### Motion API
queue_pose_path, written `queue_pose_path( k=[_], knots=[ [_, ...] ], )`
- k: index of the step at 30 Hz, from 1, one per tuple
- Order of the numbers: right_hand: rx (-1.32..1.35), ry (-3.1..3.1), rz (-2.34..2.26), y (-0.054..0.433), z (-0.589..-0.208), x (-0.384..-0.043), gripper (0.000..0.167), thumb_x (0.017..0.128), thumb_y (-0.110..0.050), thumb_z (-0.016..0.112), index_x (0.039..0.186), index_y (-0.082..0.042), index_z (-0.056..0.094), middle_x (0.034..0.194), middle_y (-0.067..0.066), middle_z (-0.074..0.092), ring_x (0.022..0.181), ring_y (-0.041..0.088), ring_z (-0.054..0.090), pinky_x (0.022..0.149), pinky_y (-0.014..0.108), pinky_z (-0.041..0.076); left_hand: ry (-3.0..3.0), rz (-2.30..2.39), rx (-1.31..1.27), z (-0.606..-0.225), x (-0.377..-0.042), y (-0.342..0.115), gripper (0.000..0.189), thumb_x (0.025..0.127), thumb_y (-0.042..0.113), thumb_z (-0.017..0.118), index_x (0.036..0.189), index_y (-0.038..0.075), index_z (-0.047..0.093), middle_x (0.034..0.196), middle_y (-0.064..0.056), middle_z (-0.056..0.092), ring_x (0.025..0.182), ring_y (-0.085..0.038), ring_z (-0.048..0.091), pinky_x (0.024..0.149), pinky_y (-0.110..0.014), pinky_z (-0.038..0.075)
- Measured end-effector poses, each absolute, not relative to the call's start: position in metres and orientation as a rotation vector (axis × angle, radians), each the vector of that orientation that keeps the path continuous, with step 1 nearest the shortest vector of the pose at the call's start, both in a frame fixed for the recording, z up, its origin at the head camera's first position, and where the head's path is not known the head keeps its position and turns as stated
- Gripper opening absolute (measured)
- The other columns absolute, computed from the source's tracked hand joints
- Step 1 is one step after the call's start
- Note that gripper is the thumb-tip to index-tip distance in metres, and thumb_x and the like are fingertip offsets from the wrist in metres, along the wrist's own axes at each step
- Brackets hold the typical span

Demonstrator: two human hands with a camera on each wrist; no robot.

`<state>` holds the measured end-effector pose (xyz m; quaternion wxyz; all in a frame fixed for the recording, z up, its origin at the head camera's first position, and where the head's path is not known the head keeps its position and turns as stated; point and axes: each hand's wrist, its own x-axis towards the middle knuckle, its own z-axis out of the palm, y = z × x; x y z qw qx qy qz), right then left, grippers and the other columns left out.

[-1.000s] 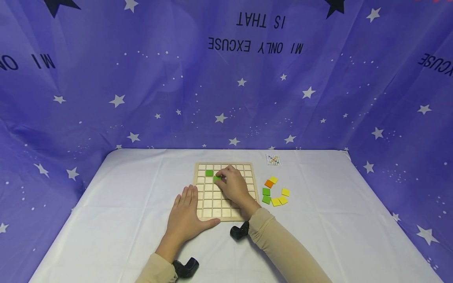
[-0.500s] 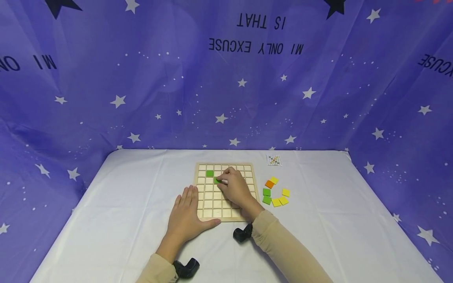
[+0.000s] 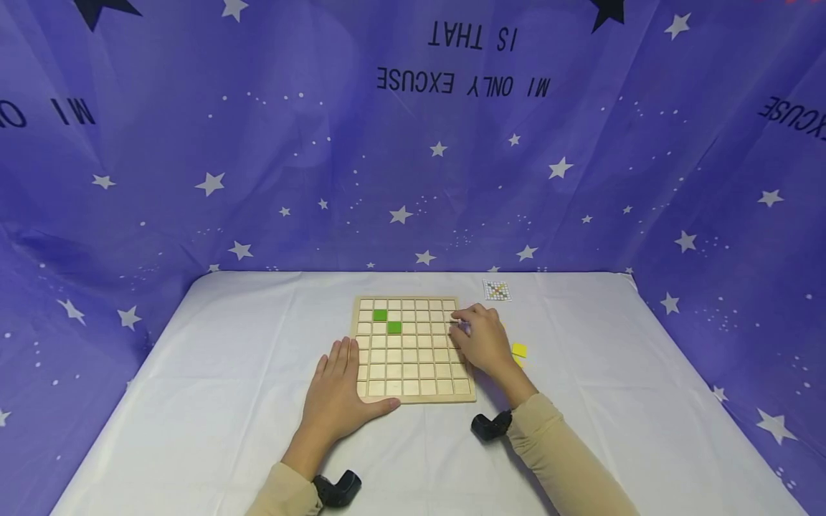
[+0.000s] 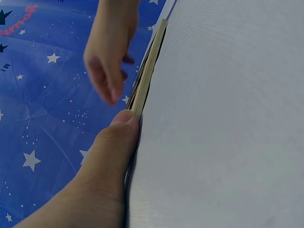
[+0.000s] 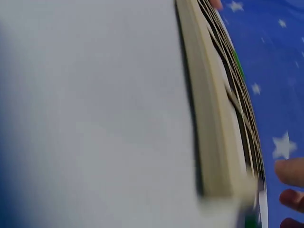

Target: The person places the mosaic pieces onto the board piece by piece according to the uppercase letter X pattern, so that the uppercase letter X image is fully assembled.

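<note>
A wooden grid board lies on the white table, with one green square tile in a cell and another green tile diagonally below it. My left hand rests at the board's near left corner, straight fingers along the left edge and thumb on the front edge. In the left wrist view the thumb presses against the board's side. My right hand is over the board's right edge, fingers loosely bent and apart with nothing between them. In the right wrist view its fingertips show beside the board.
Yellow tiles peek out to the right of my right hand, which hides the other loose tiles. A small printed pattern card lies behind them. A purple starry cloth hangs behind the white tabletop.
My right hand has let go of the second green tile, now flat in its cell, and has moved right across the board to its edge. The left hand has stayed in place.
</note>
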<state>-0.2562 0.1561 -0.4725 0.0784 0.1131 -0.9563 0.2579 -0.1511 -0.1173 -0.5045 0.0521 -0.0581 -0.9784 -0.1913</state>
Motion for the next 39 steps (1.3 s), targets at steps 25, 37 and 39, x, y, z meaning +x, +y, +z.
queue_pose_path(
  k=[25,37,39],
  knots=[
    [0.19,-2.952,0.8,0.215,-0.477,-0.257,0.019,0.09,-0.018,0.074,0.107,-0.011,0.069,0.106,0.007,0.071,0.1,0.028,0.058,0.089,0.045,0.048,-2.973,-0.576,-0.185,-0.507,-0.152,-0.119,0.138,0.065,0.095,0.051,0.157,-0.002,0.016,0.165,-0.019,0.017,0.154,-0.034,0.015,0.125,-0.052,0.017],
    [0.36,-2.843,1.124,0.165,-0.466,-0.252,0.014,0.093,-0.019,0.071,0.106,-0.015,0.07,0.097,-0.002,0.071,0.078,0.011,0.065,0.067,0.029,0.053,-2.977,-0.558,-0.19,-0.506,-0.152,-0.119,0.137,0.066,0.095,0.05,0.157,-0.002,0.016,0.165,-0.019,0.018,0.154,-0.034,0.015,0.125,-0.051,0.018],
    [0.383,-2.841,1.165,0.151,-0.466,-0.25,0.012,0.092,-0.021,0.072,0.104,-0.018,0.07,0.093,-0.005,0.071,0.075,0.01,0.064,0.065,0.029,0.053,-2.975,-0.558,-0.186,-0.505,-0.151,-0.119,0.137,0.066,0.095,0.05,0.157,-0.002,0.017,0.165,-0.019,0.019,0.154,-0.034,0.016,0.125,-0.051,0.018]
  ],
)
